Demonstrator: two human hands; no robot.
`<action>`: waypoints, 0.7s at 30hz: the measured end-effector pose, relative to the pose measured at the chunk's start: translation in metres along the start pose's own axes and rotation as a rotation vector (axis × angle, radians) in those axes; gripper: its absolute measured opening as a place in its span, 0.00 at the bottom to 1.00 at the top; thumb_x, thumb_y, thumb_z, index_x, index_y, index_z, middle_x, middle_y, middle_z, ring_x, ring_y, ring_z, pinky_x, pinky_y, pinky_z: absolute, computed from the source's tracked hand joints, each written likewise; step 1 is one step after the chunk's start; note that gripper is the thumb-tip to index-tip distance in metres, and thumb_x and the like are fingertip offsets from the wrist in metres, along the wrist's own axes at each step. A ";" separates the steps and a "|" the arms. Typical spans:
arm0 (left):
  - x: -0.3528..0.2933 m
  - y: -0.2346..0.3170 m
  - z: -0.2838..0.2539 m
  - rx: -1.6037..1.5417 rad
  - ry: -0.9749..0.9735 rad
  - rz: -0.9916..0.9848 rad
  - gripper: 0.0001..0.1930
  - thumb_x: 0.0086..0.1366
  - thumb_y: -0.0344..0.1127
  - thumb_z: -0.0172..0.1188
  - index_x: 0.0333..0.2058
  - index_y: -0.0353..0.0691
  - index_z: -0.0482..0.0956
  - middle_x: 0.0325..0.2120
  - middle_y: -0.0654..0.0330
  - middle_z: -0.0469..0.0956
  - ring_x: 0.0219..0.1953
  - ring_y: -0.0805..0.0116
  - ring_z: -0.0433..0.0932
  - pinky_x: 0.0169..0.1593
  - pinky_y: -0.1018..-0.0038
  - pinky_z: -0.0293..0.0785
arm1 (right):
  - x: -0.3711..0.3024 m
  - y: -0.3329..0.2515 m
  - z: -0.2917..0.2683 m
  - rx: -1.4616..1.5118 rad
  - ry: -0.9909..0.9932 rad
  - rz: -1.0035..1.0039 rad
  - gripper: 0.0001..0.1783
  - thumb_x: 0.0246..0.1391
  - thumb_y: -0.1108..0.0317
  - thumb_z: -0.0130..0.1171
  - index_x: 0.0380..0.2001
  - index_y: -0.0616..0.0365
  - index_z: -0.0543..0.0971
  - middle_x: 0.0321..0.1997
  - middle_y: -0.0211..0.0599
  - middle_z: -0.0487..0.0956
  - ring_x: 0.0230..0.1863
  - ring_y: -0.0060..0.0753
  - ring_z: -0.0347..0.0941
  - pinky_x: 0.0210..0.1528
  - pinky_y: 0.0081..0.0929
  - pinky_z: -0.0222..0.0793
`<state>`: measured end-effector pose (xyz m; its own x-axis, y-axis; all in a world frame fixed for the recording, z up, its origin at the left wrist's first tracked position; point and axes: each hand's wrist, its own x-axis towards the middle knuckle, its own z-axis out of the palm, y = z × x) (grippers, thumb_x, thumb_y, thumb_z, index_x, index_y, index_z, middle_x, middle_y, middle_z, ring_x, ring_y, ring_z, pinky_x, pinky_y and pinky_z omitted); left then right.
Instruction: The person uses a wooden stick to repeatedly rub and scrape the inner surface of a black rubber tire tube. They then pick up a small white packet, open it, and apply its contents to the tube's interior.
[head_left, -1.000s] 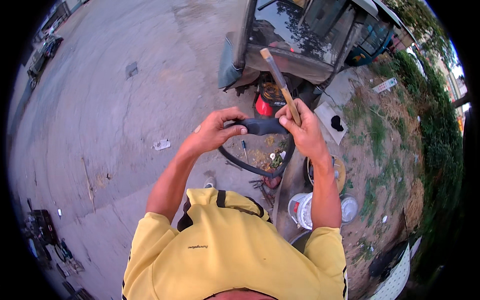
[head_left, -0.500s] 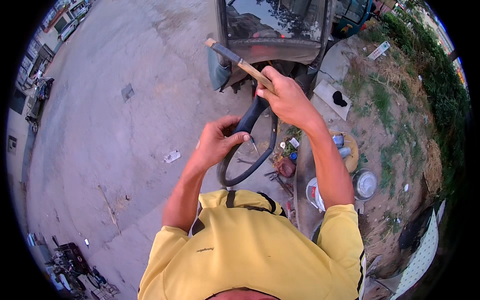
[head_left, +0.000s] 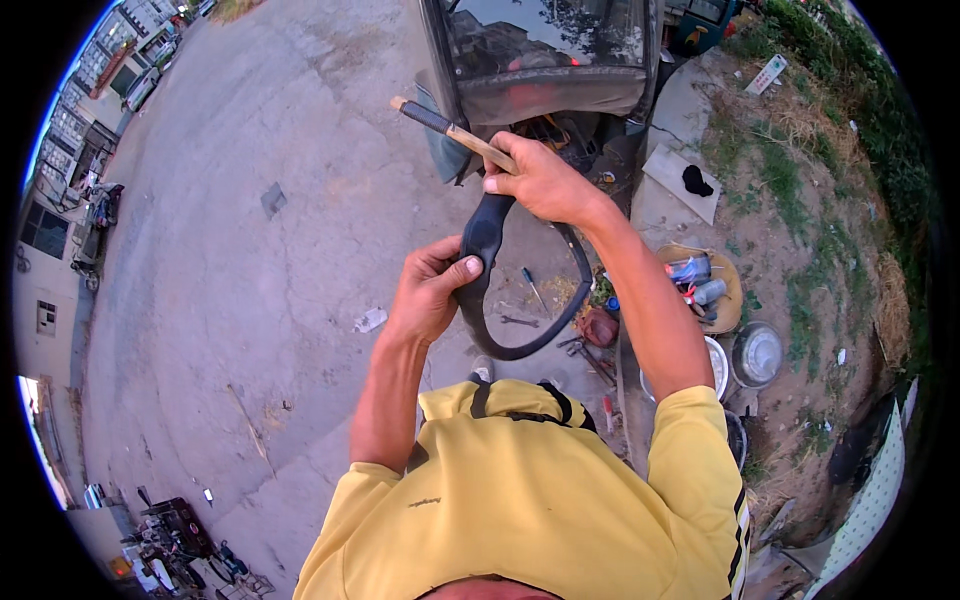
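The left hand (head_left: pixel 432 286) pinches the black rubber tube (head_left: pixel 475 309), looped above the ground (head_left: pixel 300 310); its held stretch, level a second ago, now runs steeply, so the bulge (head_left: pixel 483 232) seems better exposed; farther out, the right hand (head_left: pixel 541 180) clasps tube and wooden stick (head_left: pixel 480 148).

Left grip (head_left: pixel 437 285) and right grip (head_left: pixel 540 180) are curled, arms (head_left: pixel 665 310) outstretched.
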<state>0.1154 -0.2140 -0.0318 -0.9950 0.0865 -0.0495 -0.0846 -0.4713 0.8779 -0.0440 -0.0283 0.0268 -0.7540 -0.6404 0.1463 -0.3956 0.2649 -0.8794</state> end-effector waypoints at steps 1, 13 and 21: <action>0.001 0.000 0.000 -0.036 0.001 -0.002 0.12 0.68 0.26 0.68 0.50 0.31 0.86 0.39 0.60 0.87 0.39 0.72 0.82 0.47 0.75 0.79 | 0.000 0.003 0.002 0.027 0.003 -0.009 0.09 0.61 0.71 0.66 0.36 0.62 0.75 0.35 0.34 0.79 0.39 0.26 0.72 0.45 0.33 0.69; 0.008 -0.015 0.010 -0.135 0.184 0.098 0.17 0.70 0.23 0.66 0.57 0.31 0.83 0.43 0.62 0.86 0.42 0.76 0.82 0.50 0.76 0.80 | -0.108 -0.029 0.054 -0.013 0.397 0.174 0.22 0.69 0.57 0.60 0.58 0.60 0.77 0.47 0.61 0.83 0.41 0.67 0.81 0.41 0.49 0.75; 0.024 -0.038 0.008 -0.042 0.156 0.193 0.20 0.72 0.22 0.60 0.62 0.30 0.78 0.51 0.62 0.83 0.51 0.74 0.79 0.58 0.73 0.76 | -0.148 -0.016 0.121 -0.167 0.557 -0.061 0.29 0.72 0.67 0.53 0.74 0.55 0.68 0.59 0.59 0.82 0.48 0.66 0.83 0.46 0.52 0.79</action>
<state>0.0953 -0.1867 -0.0621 -0.9888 -0.1433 0.0413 0.1087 -0.5026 0.8577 0.1377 -0.0251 -0.0361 -0.8715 -0.1945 0.4502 -0.4901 0.3784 -0.7852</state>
